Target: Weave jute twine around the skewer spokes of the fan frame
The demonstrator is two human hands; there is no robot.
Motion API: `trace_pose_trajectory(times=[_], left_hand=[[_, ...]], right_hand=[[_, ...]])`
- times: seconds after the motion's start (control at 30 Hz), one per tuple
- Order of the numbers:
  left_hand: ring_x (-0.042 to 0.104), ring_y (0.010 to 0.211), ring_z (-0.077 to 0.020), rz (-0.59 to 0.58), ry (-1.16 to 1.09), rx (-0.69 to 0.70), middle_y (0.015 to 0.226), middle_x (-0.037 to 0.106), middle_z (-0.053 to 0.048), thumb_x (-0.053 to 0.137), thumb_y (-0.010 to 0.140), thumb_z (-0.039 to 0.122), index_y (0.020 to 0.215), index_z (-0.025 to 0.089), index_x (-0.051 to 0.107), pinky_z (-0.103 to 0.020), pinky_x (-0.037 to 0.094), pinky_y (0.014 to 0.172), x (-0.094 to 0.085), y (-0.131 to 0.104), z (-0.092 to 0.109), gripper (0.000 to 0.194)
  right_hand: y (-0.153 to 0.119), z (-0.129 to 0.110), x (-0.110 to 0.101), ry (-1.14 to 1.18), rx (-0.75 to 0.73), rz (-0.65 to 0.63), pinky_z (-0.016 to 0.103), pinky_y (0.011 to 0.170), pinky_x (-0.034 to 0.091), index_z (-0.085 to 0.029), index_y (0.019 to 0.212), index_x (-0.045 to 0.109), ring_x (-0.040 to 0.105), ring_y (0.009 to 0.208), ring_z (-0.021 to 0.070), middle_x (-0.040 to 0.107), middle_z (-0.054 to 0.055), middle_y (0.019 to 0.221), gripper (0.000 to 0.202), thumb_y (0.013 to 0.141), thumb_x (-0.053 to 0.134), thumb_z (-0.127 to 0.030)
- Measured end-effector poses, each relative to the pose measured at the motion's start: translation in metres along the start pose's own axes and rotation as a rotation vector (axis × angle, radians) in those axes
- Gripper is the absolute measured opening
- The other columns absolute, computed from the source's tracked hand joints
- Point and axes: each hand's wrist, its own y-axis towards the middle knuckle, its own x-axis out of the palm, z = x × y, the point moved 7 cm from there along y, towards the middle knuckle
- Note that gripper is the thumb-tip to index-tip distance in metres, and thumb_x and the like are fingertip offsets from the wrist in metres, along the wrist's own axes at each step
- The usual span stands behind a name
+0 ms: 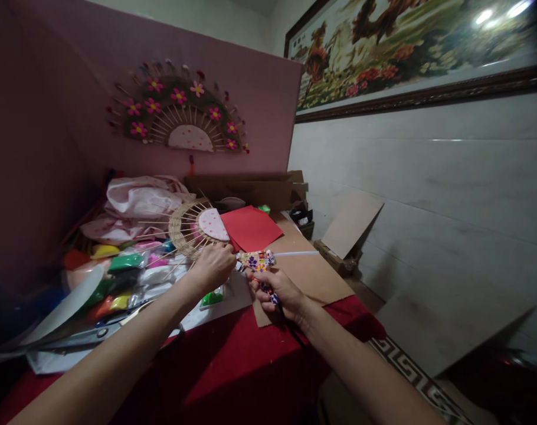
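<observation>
A half-round woven fan (183, 229) of thin sticks and twine lies tilted left of the middle, with a white red-dotted half-disc (213, 224) at its inner edge. My left hand (216, 262) is closed at the lower edge of that half-disc; its fingertips are partly hidden. In my right hand (281, 292), fingers are wrapped round the handle of a flower-patterned glue gun (256, 261), whose nozzle points left towards my left hand. A dark cord hangs below the right hand.
Red paper sheets (251, 227) lie on brown cardboard (313, 271). Bags of coloured clay (125, 263), large scissors (95, 334) and pink cloth (142, 198) crowd the left side. A finished flowered fan (184, 112) hangs behind. Red cloth (224, 366) covers the table's front.
</observation>
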Motion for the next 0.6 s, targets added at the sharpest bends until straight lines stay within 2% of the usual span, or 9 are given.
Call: trace_pose_trajectory(times=[0.23,0.37,0.6], left_hand=[[0.055,0.080,-0.0219,0.021,0.002,0.026,0.085,0.060,-0.011,0.043,0.078,0.015,0.072,0.014,0.064,-0.028,0.038,0.053,0.0005,0.0014,-0.0038,0.023],[0.056,0.078,-0.0215,0.042,0.004,0.045,0.082,0.060,-0.011,0.043,0.077,0.013,0.070,0.013,0.064,-0.028,0.038,0.053,0.0006,0.0010,-0.0024,0.022],[0.057,0.078,-0.0226,0.040,-0.024,0.028,0.082,0.059,-0.011,0.043,0.077,0.014,0.076,0.014,0.064,-0.029,0.038,0.053,0.0002,0.0019,-0.0034,0.021]], right_hand=[[-0.0001,-0.0001,-0.0006,0.030,0.004,0.008,0.014,0.028,0.022,-0.015,0.089,0.053,0.033,0.037,0.0017,0.048,-0.005,0.062,0.022,0.072,0.059,-0.028],[0.0002,0.0001,-0.0016,0.044,0.009,0.008,0.014,0.028,0.022,-0.015,0.089,0.053,0.033,0.036,0.0017,0.047,-0.005,0.062,0.021,0.072,0.058,-0.027],[-0.0016,-0.0005,-0.0008,0.040,0.011,0.014,0.014,0.029,0.021,-0.015,0.089,0.053,0.032,0.037,0.0016,0.047,-0.005,0.062,0.022,0.072,0.058,-0.027]])
